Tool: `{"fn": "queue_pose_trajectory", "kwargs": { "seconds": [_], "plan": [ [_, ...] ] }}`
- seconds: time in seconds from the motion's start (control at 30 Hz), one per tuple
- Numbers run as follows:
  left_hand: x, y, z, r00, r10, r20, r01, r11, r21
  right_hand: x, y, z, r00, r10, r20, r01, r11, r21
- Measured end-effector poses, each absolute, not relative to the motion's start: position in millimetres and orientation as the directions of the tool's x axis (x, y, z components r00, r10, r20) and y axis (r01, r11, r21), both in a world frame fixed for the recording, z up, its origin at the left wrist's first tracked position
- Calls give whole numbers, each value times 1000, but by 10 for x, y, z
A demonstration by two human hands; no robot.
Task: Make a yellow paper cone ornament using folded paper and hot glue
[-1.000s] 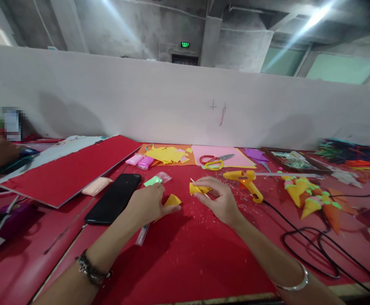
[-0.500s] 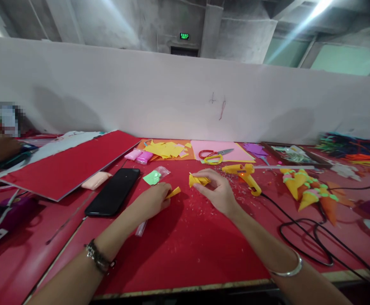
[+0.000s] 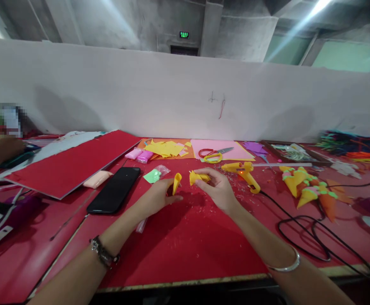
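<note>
Above the middle of the red table (image 3: 187, 250), my left hand (image 3: 159, 195) is closed on a curled yellow petal-like piece (image 3: 177, 183), which stands up from the fingers. My right hand (image 3: 218, 188) is closed round a yellow layered paper flower (image 3: 197, 177), its tip pointing left. A small gap separates the two yellow pieces. Just right of my right hand lies a yellow glue gun (image 3: 243, 173) with its orange light on. Left of my left hand is a small green clay-like piece (image 3: 152, 176) beside clear plastic.
A black phone (image 3: 113, 190) and a red board (image 3: 76, 165) lie left. Behind are yellow scraps (image 3: 165, 148) and scissors (image 3: 215, 154). On the right are yellow and orange cones (image 3: 305, 186) and a looping black cable (image 3: 302, 220). Another person's hand (image 3: 3, 150) shows far left.
In my left hand, the yellow piece has turned from lying nearly flat to standing upright. My right hand keeps its hold on the paper flower, almost in place.
</note>
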State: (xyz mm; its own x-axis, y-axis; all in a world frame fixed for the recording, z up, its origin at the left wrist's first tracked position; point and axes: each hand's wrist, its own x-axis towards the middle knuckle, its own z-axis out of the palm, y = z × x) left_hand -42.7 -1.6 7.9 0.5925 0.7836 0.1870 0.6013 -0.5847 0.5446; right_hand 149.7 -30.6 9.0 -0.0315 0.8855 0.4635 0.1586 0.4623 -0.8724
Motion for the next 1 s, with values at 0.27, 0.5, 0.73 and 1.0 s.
{"fn": "queue_pose_trajectory", "kwargs": {
  "seconds": [0.27, 0.5, 0.73, 1.0],
  "plan": [
    [-420, -1, 67, 571, 771, 280, 601, -625, 498, 1478, -316, 85, -21, 903, 428, 29, 429, -903],
    [-402, 10, 20, 611, 721, 327, 640, -693, 331, 1445, -329, 77, -22, 893, 450, 37, 451, -892],
    [-396, -53, 65, 629, 707, 324, 666, -704, 244, 1425, -350, 89, -44, 898, 438, 64, 440, -896],
    [-416, -48, 78, 624, 698, 352, 676, -708, 205, 1424, -349, 95, -60, 900, 432, 78, 435, -897]
  ]
}}
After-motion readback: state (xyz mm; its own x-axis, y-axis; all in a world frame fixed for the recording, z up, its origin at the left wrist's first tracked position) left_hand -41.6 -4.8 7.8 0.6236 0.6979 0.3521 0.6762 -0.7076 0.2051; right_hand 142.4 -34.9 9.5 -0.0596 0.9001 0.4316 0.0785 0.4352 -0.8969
